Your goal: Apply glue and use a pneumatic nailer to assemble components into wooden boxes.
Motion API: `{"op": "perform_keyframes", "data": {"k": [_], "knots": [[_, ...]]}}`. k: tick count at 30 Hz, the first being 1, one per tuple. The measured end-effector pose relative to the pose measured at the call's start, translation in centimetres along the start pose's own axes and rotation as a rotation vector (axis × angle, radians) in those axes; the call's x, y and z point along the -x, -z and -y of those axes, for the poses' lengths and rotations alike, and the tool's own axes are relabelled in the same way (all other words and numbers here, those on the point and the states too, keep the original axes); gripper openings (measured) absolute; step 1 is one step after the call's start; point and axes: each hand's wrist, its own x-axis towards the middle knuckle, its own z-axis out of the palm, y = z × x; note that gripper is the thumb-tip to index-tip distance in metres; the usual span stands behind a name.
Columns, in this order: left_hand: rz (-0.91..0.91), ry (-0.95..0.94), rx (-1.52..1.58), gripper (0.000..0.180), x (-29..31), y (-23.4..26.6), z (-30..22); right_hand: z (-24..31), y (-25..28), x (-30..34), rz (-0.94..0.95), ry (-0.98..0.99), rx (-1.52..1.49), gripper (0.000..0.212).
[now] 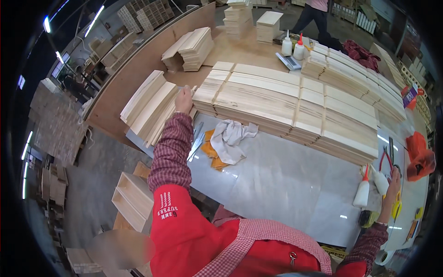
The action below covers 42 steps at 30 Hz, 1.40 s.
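My left hand (184, 100) is closed at the left end of a long stack of grooved wooden panels (263, 94). Its fingers curl around the edge of a pale board beside a smaller pile of boards (154, 101). Over on the right, my right hand (393, 185) reaches along the table with its fingers stretched out, partly turned from view. Against it lies a white squeeze bottle (380, 183), and red-handled pliers (384, 159) are just beyond the fingertips. A second white bottle with a red nozzle (362, 193) stands to its left.
On the grey tabletop (277, 184) lie a white rag (229, 141), an orange cloth (213, 150) and a metal tool (196, 141). An orange plastic bag (419, 154) and a tape measure (368, 218) are at the right. More panel stacks (353, 71) stand behind; a person (315, 18) is beyond.
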Motion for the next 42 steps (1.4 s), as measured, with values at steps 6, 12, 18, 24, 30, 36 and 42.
{"op": "perform_keyframes", "data": {"k": [6, 12, 18, 24, 30, 36, 42], "knots": [[0.365, 0.325, 0.145, 0.070, -5.5, -1.5, 3.2, -1.6, -3.0, -6.3, 0.122, -0.216, -0.111, 0.060], [0.491, 0.359, 0.293, 0.078, -3.5, -2.0, -2.7, -3.6, -4.6, -9.2, 0.284, -0.316, -0.309, 0.070], [0.579, 0.367, 0.243, 0.081, -3.9, -1.7, -2.7, -0.6, -8.0, -8.5, 0.510, -0.235, -0.449, 0.075], [0.591, 0.353, 0.120, 0.081, -4.1, -2.6, -2.3, 0.0, -9.5, -8.9, 0.556, -0.260, -0.407, 0.076], [0.688, 0.356, 0.207, 0.084, -4.8, -2.2, -2.6, 1.0, -10.1, -9.2, 0.586, -0.249, -0.404, 0.079], [0.679, 0.409, 0.159, 0.087, -6.9, -4.0, -2.6, 1.4, -11.1, -11.7, 0.521, -0.362, -0.404, 0.083], [0.728, 0.473, 0.136, 0.088, -7.5, -4.7, -2.8, 0.8, -11.5, -13.6, 0.587, -0.392, -0.374, 0.085]]}}
